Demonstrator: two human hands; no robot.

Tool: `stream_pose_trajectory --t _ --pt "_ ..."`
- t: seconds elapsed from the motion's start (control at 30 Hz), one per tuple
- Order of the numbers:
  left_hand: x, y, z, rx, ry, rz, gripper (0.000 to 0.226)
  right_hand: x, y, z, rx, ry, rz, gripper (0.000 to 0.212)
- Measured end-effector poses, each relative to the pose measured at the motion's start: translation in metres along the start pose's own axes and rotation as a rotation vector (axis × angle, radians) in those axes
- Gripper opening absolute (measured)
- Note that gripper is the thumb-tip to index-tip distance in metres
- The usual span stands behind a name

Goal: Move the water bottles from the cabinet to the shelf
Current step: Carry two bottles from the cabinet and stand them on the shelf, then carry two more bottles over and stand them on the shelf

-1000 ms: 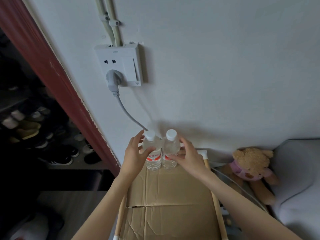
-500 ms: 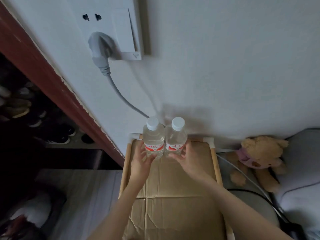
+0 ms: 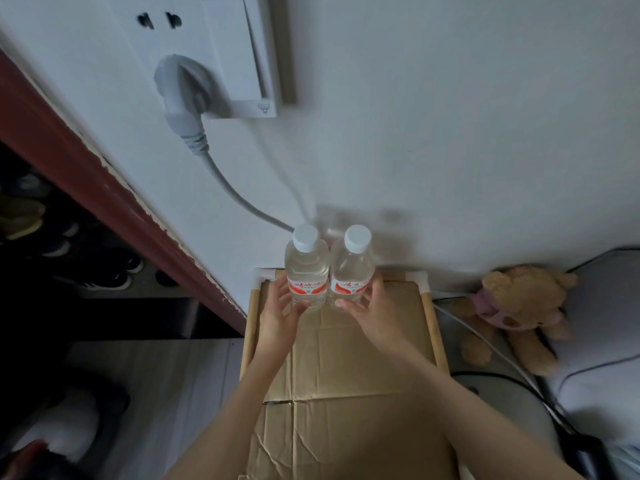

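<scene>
Two clear water bottles with white caps and red labels stand upright side by side at the back of the shelf top, close to the wall. My left hand (image 3: 278,315) wraps the lower part of the left bottle (image 3: 306,266). On the right bottle (image 3: 351,268), my right hand (image 3: 375,315) holds the lower part. The shelf has a light wooden frame (image 3: 431,327) and its top is covered by flattened cardboard (image 3: 346,372). The bottle bases are hidden behind my fingers.
A wall socket with a grey plug (image 3: 181,88) sits above, and its cable (image 3: 235,195) runs down behind the bottles. A teddy bear (image 3: 519,306) leans on a grey cushion (image 3: 609,327) at the right. A red-brown door frame (image 3: 104,188) and dark shoe racks (image 3: 69,265) lie left.
Both hands have brought the bottles down from mid-air to the back of the cardboard top, sliding from the bottle shoulders to the lower parts. The view has moved closer to the wall.
</scene>
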State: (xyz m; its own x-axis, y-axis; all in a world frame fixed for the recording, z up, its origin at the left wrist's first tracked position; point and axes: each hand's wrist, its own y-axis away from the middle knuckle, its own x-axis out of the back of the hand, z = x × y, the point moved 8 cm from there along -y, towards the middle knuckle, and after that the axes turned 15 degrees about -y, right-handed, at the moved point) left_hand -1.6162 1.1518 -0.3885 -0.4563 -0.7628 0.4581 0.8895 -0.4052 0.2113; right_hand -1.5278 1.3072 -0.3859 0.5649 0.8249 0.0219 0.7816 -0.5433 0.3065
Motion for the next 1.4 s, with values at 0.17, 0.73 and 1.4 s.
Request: stream_pose_trajectory --t 0.17,0.73,1.4 --pt "0.000 0.002 0.003 -0.046 -0.019 -0.017 0.041 -0.001 0.003 -0.002 -0.007 0.006 -0.011 0.074" --pt "0.024 0.050 -0.018 -0.127 -0.757 -0.150 0.077 0.011 0.056 0.019 -0.100 0.357 -0.098 0.090" --pt "0.140 0.386 -0.062 0.321 -0.984 0.507 0.058 -0.130 0.249 -0.002 0.714 0.858 -0.909 0.083"
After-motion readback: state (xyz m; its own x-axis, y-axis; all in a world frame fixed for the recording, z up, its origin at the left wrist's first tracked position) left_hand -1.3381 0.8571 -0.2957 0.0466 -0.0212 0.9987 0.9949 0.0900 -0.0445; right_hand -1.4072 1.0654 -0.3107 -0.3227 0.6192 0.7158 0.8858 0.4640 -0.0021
